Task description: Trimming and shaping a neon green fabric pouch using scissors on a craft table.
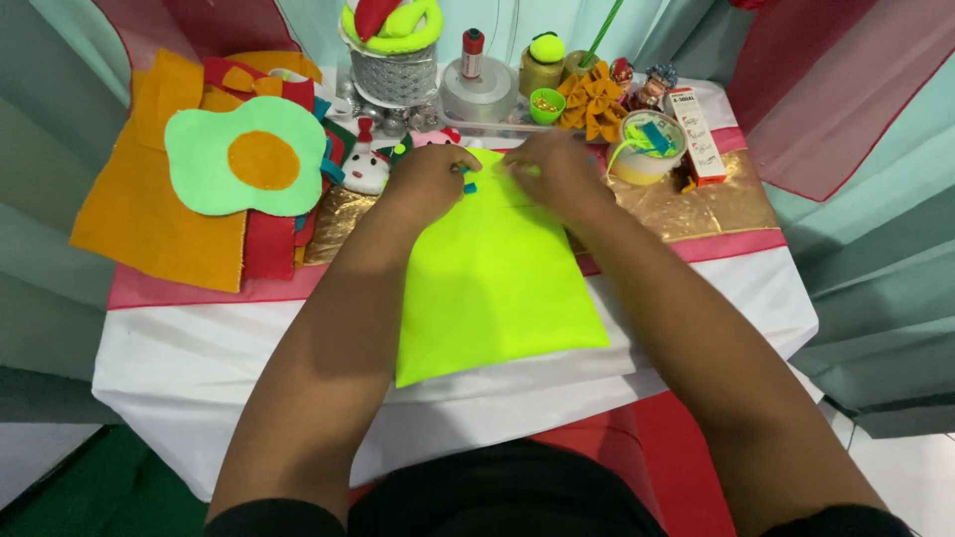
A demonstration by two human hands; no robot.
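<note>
I am watching my left hand (430, 179) and right hand (559, 171) pinching, fingers narrow, the far edge of a neon-green felt sheet (492, 273) lying flat on the tabletop (199, 348), work seemingly just beginning, the sheet otherwise bare.
</note>
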